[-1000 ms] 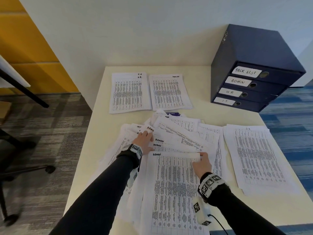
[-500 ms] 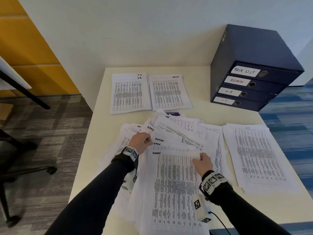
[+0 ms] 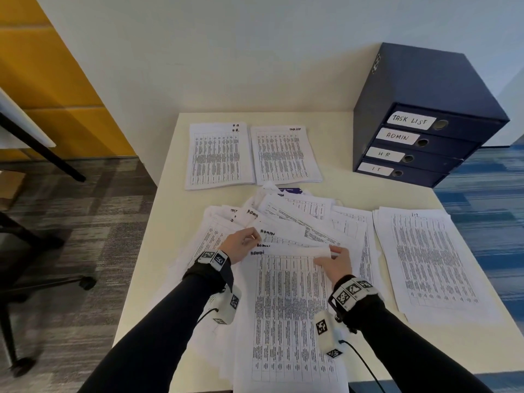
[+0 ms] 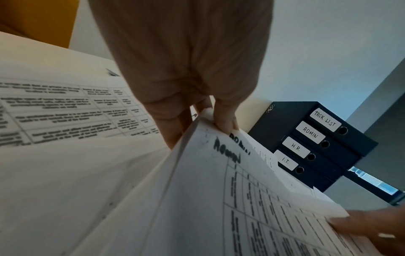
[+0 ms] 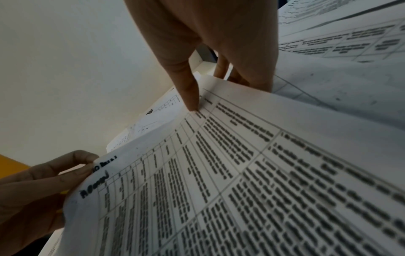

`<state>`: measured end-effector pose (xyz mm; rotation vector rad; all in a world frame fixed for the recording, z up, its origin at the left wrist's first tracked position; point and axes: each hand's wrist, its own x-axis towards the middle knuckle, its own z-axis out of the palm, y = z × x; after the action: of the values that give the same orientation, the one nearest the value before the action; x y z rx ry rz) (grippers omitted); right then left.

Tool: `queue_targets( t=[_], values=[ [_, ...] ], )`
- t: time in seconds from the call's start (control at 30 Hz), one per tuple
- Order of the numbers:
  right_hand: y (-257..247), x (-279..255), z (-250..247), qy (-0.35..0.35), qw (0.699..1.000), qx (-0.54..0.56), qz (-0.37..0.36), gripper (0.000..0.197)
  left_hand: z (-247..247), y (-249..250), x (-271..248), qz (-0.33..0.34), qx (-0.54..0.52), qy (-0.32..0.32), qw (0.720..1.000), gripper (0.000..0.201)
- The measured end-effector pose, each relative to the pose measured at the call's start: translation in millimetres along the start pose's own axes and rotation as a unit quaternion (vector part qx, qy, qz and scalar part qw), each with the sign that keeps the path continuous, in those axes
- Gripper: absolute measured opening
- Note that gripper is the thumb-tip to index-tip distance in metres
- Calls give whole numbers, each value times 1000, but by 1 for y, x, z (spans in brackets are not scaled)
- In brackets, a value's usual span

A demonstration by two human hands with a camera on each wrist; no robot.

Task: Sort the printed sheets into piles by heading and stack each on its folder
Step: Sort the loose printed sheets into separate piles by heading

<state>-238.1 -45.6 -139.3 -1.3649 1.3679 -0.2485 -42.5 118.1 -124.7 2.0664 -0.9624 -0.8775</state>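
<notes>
The person is gathering the sheets headed ADMIN out of the loose heap [image 3: 297, 219] in the middle of the frame, so the sorting step is in hand and, by my judgement, the work is somewhere past halfway: an HR pile [image 3: 218, 156] and a TASK LIST pile [image 3: 285, 154] are lying side by side in the upper centre, and an IT pile [image 3: 431, 259] is lying at the right. The left hand [image 3: 241, 246] is pinching the top left corner of the ADMIN sheet [image 3: 286, 307] between thumb and curled fingers, apparently together with the corner of another ADMIN sheet behind it, as the left wrist view is showing. The right hand [image 3: 336, 263] is closing its grip on the top right corner, thumb on the printed face and fingers going behind the edge. The next move is likely calling for lifting these sheets free of the heap without dragging neighbours along, squaring them, and laying them down as a fourth pile. Bare surface [image 3: 334, 191] is showing between the TASK LIST pile and the blue drawer box [image 3: 419, 109] in the upper right, and a strip along the left edge. The lower end of the held sheet is reaching the near edge of the surface at the bottom of the frame, where a sheet could slip off; the IT pile is sitting close to the right edge.
</notes>
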Motion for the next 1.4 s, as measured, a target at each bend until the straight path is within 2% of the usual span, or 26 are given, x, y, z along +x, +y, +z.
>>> queue_targets(
  t=[0.07, 0.17, 0.27, 0.33, 0.47, 0.57, 0.63, 0.73, 0.83, 0.93, 1.03, 1.13, 1.23, 1.3, 1.4],
  values=[
    [0, -1, -5, -1, 1000, -8, 3, 52, 0, 1, 3, -1, 2, -8, 1000, 7],
    [4, -1, -8, -5, 998, -65, -19, 39, 4, 2, 8, -2, 1, -10, 1000, 7],
    [8, -3, -12, -8, 992, -116, -42, 22, 8, 8, 14, -56, 30, 29, 998, 17],
    [10, -5, -15, -8, 992, -120, -49, 15, 11, 11, 19, -91, 99, 46, 990, 25],
    [14, -5, -17, -6, 990, -129, -57, 13, 12, 19, 25, -94, 202, 16, 975, 19],
    [15, -3, -16, -8, 985, -158, -62, 16, 7, 21, 28, -97, 224, -8, 970, 14],
    [15, -3, -15, -12, 982, -179, -65, 24, 4, 18, 27, -101, 228, -17, 968, 18],
    [14, -3, -15, -15, 982, -181, -57, 29, 2, 9, 23, -82, 238, -4, 968, 17],
    [17, -2, -15, -12, 984, -171, -52, 28, 3, 2, 17, -38, 225, 19, 973, 14],
    [17, -2, -14, -19, 985, -166, -50, 24, 4, -1, 9, 4, 212, 47, 976, 20],
    [15, -4, -13, -25, 987, -151, -55, 20, 4, -3, 3, 13, 158, 68, 985, 22],
    [12, -6, -13, -32, 987, -148, -60, 22, 4, -6, -1, -13, 106, 79, 991, 26],
    [8, -5, -19, -36, 982, -174, -69, 18, 2, -10, -2, -73, 57, 86, 992, 34],
    [5, 0, -28, -30, 976, -203, -79, 23, -2, -15, -3, -110, 28, 70, 991, 31],
    [-1, 7, -42, -29, 970, -228, -82, 27, -5, -20, -7, -112, 48, 18, 992, 17]
  ],
)
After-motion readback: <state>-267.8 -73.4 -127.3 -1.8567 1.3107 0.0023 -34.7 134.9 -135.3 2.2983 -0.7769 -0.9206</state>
